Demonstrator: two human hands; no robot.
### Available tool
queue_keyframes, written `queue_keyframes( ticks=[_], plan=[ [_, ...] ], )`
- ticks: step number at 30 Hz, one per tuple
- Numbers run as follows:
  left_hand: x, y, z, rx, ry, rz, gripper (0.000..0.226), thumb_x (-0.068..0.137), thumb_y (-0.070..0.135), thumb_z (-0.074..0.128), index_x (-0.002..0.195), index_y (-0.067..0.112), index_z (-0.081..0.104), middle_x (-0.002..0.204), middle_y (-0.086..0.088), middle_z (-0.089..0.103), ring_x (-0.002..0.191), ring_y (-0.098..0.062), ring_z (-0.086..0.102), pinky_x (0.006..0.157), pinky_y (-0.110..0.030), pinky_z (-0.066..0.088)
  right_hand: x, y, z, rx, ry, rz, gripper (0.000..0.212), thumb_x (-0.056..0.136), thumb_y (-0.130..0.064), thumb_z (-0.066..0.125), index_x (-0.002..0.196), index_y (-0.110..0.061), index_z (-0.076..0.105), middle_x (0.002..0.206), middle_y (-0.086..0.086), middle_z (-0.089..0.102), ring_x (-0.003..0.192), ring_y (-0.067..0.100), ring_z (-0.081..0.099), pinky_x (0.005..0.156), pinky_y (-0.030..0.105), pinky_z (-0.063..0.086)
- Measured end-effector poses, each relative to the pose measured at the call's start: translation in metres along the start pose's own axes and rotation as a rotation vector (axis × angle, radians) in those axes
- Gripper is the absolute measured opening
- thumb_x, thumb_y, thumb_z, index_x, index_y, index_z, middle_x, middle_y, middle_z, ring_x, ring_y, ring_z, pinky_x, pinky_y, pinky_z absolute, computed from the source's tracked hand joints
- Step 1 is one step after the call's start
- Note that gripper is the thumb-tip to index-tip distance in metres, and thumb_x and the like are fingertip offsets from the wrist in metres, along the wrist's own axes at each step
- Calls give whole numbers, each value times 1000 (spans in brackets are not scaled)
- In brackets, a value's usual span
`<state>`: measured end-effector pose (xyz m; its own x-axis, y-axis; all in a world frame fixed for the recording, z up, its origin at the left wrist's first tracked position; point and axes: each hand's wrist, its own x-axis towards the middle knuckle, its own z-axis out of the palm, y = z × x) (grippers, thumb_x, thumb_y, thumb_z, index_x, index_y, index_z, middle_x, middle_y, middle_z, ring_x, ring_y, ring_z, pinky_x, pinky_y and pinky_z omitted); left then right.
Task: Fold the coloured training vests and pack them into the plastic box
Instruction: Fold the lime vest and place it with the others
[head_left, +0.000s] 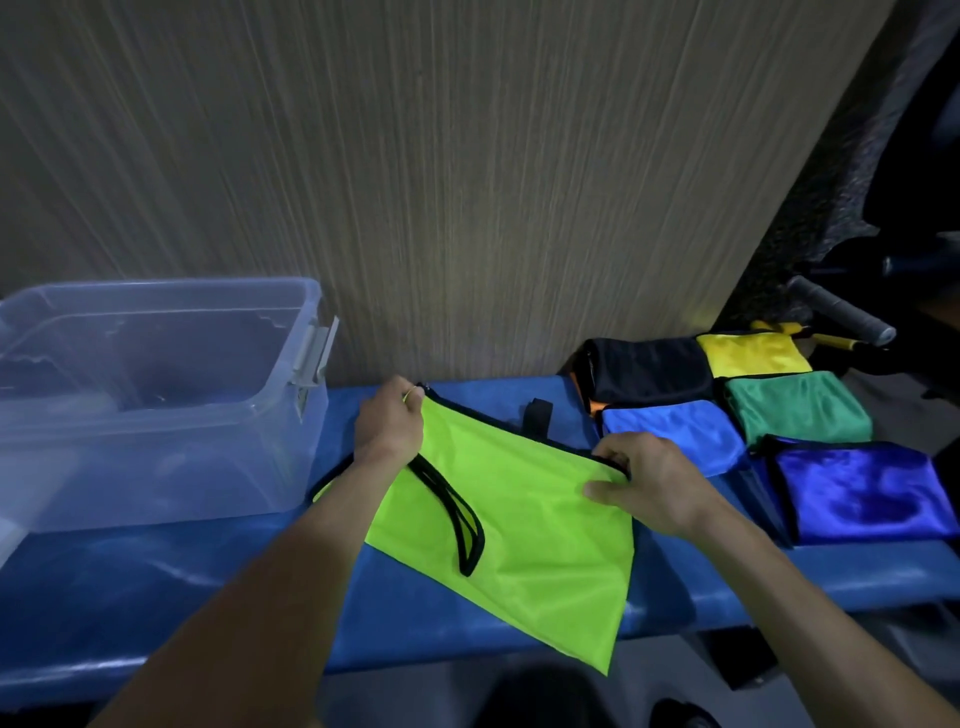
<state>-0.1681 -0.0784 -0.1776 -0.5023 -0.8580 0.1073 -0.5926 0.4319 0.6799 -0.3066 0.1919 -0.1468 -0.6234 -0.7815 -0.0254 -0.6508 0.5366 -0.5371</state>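
Note:
A lime-green vest (524, 525) with black trim lies spread on the blue bench (208, 587), its lower corner hanging over the front edge. My left hand (390, 422) pinches its far left corner. My right hand (640, 480) grips its black-trimmed right edge. A clear plastic box (156, 405) stands open at the left on the bench. Folded vests lie at the right: black (649, 371), yellow (750, 353), green (797, 408), light blue (672, 434) and dark blue (862, 491).
A wood-grain wall panel (441, 182) rises right behind the bench. Dark equipment with a grey padded handle (841, 317) sits past the bench's right end. A black strap (537, 421) pokes up behind the green vest.

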Motion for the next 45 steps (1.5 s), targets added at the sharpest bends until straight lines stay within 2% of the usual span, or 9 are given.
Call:
queue_keyframes(
  ticks=[10,15,19,23,27,34,39,43,45],
  plan=[
    [3,-7,10,199,20,81,31,108,34,40,112,8,58,119,-15,57,112,-38,52,80,-43,40,4,1,4,117,3,-249,22,87,-41,76,86,-25,61,104,-6,65,100,15,61,88,36,49],
    [3,-10,11,406,-19,53,38,109,39,36,128,14,57,138,-12,48,127,-35,39,105,-49,32,-3,-3,7,-5,192,0,41,91,-53,66,112,-19,58,105,-1,60,98,17,57,86,36,50],
    [5,-6,8,500,-58,46,40,109,42,29,134,18,47,141,-13,44,126,-37,40,104,-49,33,-25,-6,11,-63,173,189,49,91,-60,62,85,-13,52,76,3,59,80,27,60,62,37,44],
    [5,-3,2,530,-107,23,39,109,42,28,135,16,43,138,-18,43,123,-41,46,100,-51,38,-38,-5,24,223,0,329,64,86,-63,67,82,1,59,71,15,68,64,26,69,61,45,60],
    [-3,3,-7,488,-176,9,38,110,39,29,134,12,41,132,-19,51,118,-39,53,88,-47,43,-36,1,37,261,67,328,58,80,-63,73,63,-14,48,54,-3,50,56,17,53,58,38,44],
    [-30,-9,-42,536,-425,68,33,106,33,46,123,5,51,128,-16,56,116,-32,55,82,-31,41,-25,4,23,276,270,271,43,86,-41,76,74,-6,55,64,12,59,64,32,58,59,43,46],
    [-64,-19,-69,480,-505,-9,21,103,33,52,97,14,44,107,-11,57,67,-18,64,50,-24,47,-27,9,29,93,239,108,38,88,-31,76,73,-22,42,62,-3,47,66,22,47,56,34,32],
    [-76,-6,-75,607,-341,177,42,102,32,52,136,10,40,133,-13,51,113,-32,59,90,-39,51,-34,9,38,54,272,-54,36,89,-22,74,79,-29,40,61,-9,43,61,13,41,54,31,32],
    [-80,10,-68,413,-203,399,41,101,32,54,139,19,47,138,-3,47,123,-28,50,100,-45,47,-39,7,39,-13,331,-163,25,89,-20,74,89,-27,50,66,-11,47,66,11,44,57,33,36]
  ],
)
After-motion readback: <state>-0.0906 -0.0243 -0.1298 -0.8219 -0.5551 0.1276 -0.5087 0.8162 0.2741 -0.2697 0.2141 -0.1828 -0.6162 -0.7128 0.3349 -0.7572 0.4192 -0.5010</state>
